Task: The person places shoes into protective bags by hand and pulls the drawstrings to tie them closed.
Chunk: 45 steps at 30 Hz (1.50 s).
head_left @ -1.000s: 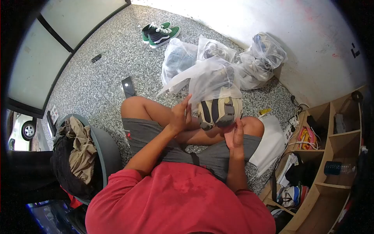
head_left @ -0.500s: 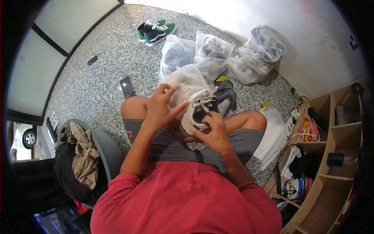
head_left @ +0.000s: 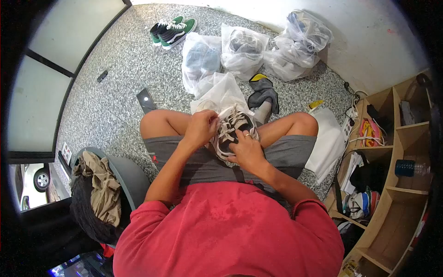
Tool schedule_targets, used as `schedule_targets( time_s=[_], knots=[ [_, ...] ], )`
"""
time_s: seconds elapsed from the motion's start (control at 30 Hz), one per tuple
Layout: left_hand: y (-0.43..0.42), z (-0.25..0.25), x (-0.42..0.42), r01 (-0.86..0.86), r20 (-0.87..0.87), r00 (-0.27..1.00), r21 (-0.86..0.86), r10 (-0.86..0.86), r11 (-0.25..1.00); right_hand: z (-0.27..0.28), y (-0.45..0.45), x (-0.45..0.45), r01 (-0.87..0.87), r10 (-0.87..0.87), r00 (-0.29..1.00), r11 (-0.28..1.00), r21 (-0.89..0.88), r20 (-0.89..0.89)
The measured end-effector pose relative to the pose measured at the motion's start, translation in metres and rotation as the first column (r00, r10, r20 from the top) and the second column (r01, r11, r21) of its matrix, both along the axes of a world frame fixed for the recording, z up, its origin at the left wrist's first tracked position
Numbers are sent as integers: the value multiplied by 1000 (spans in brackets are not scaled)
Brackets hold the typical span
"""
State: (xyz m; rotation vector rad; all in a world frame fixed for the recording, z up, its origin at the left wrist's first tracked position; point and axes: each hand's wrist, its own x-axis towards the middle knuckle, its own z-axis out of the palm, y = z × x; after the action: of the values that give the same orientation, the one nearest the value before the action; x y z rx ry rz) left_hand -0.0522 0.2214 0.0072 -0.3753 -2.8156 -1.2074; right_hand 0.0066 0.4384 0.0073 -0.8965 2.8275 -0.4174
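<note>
A black-and-white lace-up sneaker [head_left: 235, 123] is held between my knees, its toe pointing away from me and its laces upward. My right hand [head_left: 248, 150] grips the sneaker at its heel and collar, a ring on one finger. At the shoe's left side, my left hand [head_left: 201, 130] has its fingers closed together. Whether they pinch a lace or the bag edge I cannot tell. Just beyond the sneaker lies a thin white bag [head_left: 219, 90], partly behind the shoe and my left hand. A grey cloth with a yellow patch [head_left: 264, 94] lies near the bag.
Bagged shoes [head_left: 244, 48] line the wall, with green-and-black sneakers [head_left: 173, 33] at their left. A phone [head_left: 146, 100] lies by my left knee. On the left stands a grey tub [head_left: 129, 177] of clothes; on the right, a wooden shelf [head_left: 408, 191] and a white sheet [head_left: 326, 143].
The sneaker has turned, showing more of its black upper and laces. My left hand went from spread fingers to closed ones beside it. My right hand keeps hold of the shoe.
</note>
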Motion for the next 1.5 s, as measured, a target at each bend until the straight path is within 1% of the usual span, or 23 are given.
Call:
schedule_targets(
  time_s=[0.13, 0.23, 0.3, 0.37, 0.43, 0.5, 0.53, 0.57, 0.63, 0.7, 0.77, 0.8, 0.83, 0.9, 0.93, 1.03, 1.07, 1.23, 1.3, 1.33, 1.43, 1.47, 1.5],
  knots=[
    [0, 3, 6, -12, 135, 991, 279, -27, 960, 10, 12, -12, 32, -47, 995, 984, -174, -85],
    [7, 9, 11, 22, 159, 984, 309, -75, 951, 22, 17, -17, 84, -116, 988, 955, -284, -98],
    [17, 24, 9, 44, 98, 993, 176, -62, 983, 30, 19, -20, 111, -173, 969, 944, -312, -177],
    [30, 34, 3, -59, -205, 977, 41, 67, 997, 37, 21, -25, 117, -186, 966, 934, -336, -181],
    [35, 37, -13, -40, -268, 961, 94, 64, 995, 43, 22, -29, 75, -151, 950, 960, -269, -274],
    [37, 42, -26, 14, -198, 980, 47, -5, 999, 45, 24, -35, 82, -160, 945, 960, -267, -285],
    [44, 48, -28, -4, -167, 985, 200, 38, 980, 47, 26, -39, 84, -160, 943, 963, -257, -291],
    [44, 55, -32, 6, -175, 984, 195, 29, 981, 49, 29, -43, 90, -169, 939, 961, -262, -298],
    [37, 66, -42, 203, -103, 977, 167, -188, 965, 54, 35, -49, 149, -224, 938, 949, -279, -263],
    [37, 71, -53, 224, -44, 975, 164, -219, 961, 49, 43, -53, 165, -245, 938, 938, -306, -246],
    [45, 84, -63, 114, 37, 989, 400, -140, 909, 43, 45, -56, 177, -259, 940, 927, -332, -223],
    [55, 90, -65, 57, -46, 998, 226, -47, 973, 40, 43, -58, 164, -255, 935, 928, -336, -247],
    [68, 91, -69, 62, -46, 998, 219, -53, 974, 38, 41, -59, 151, -249, 930, 929, -339, -269],
    [89, 93, -80, -17, 130, 991, 5, 16, 1000, 37, 35, -60, 158, -233, 945, 939, -305, -229],
    [89, 69, -93, 67, 66, 996, -104, -61, 992, 36, 34, -63, 160, -215, 958, 950, -267, -191],
    [111, 75, -110, 27, 19, 1000, -154, -24, 988, 15, 31, -66, 129, -205, 933, 957, -259, -295],
    [113, 65, -116, 37, -177, 982, -130, -60, 991, 12, 31, -68, 130, -208, 932, 956, -263, -296],
    [128, 43, -123, -53, -150, 988, -88, 39, 995, -5, 34, -80, 137, -181, 957, 971, -196, -228],
    [129, 47, -111, 302, -359, 879, -88, -313, 949, -10, 40, -84, 142, -175, 958, 978, -154, -228],
    [131, 48, -109, 355, -342, 862, -120, -374, 927, -12, 41, -87, 150, -173, 958, 982, -115, -227],
    [143, 51, -111, 179, -301, 925, -192, -231, 965, -31, 39, -90, 99, -130, 952, 987, -124, -275],
    [149, 48, -120, 47, -478, 858, -294, -189, 955, -34, 35, -89, 92, -123, 954, 988, -123, -273],
    [152, 44, -133, 38, -478, 859, -293, -181, 955, -36, 28, -87, 79, -136, 937, 980, -184, -322]
  ],
)
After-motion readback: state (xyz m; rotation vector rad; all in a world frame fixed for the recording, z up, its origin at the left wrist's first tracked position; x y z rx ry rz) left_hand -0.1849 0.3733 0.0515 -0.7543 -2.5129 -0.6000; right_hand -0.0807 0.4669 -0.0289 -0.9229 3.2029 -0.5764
